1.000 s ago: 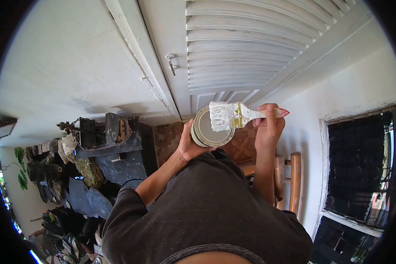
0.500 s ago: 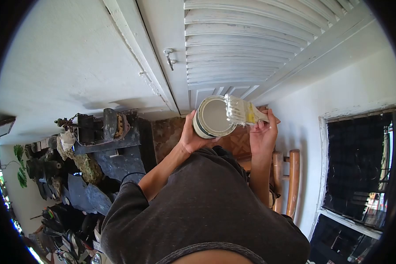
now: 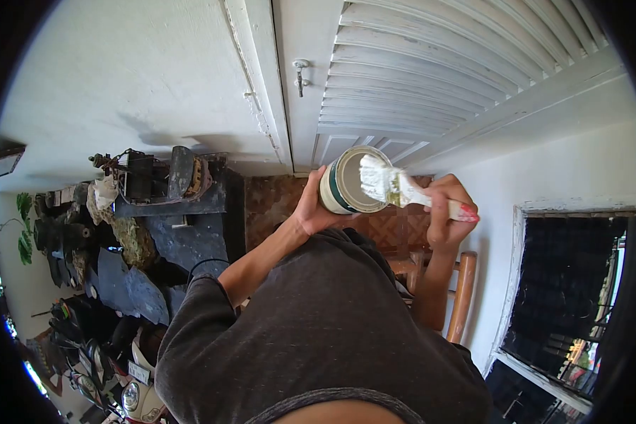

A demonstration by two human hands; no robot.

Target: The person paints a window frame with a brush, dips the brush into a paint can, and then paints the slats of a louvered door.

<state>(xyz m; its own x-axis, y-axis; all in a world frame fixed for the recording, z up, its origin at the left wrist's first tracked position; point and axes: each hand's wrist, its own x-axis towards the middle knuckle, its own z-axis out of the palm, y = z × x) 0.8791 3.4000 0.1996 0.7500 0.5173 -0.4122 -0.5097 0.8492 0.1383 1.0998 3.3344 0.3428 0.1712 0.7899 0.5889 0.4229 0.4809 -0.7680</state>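
My left hand is wrapped round the side of a round paint can with a dark green band, its open top tilted into view. Pale paint shows inside the can. In my right hand is the handle of a wide paintbrush, whose red-marked end sticks out past my fingers. White paint coats the bristles, which are over the can's opening; whether they touch the rim I cannot tell.
Ahead stands a white louvred door with a latch. A dark shelf with stones and objects is at left, motorcycles below it. At right are a wooden chair and a barred window.
The view has shifted. My right hand has turned over and moved right and slightly down on the brush handle, and the brush now shows another side. The can is tilted a little differently.
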